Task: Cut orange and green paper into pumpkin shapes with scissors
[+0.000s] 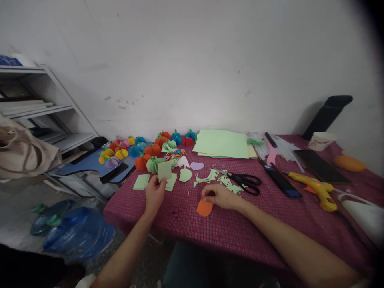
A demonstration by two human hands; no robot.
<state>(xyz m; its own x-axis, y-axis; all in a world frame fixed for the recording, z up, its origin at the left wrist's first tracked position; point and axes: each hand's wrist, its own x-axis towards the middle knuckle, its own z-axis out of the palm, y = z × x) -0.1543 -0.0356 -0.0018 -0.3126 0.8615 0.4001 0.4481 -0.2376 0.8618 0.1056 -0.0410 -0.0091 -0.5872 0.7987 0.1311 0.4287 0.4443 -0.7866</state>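
Observation:
My left hand (154, 195) holds a light green paper square (164, 171) upright between thumb and fingers, above the left part of the red checked tablecloth (228, 228). My right hand (220, 196) rests palm down on the cloth, its fingertips pressing an orange paper cut-out (204, 208). More green paper squares (141, 182) lie flat just left of the left hand. Green paper scraps (210, 177), a green half-round piece (185, 175) and a lilac piece (197, 165) lie beyond the hands. Black scissors (244, 183) lie shut to the right of the scraps.
Several coloured paper pumpkins (144, 150) crowd the far left corner. A stack of green sheets (222, 144), a yellow glue gun (318, 190), a dark tablet (319, 166), a paper cup (321, 141) and a blue cutter (280, 180) occupy the back and right. Blue water bottles (75, 230) lie on the floor.

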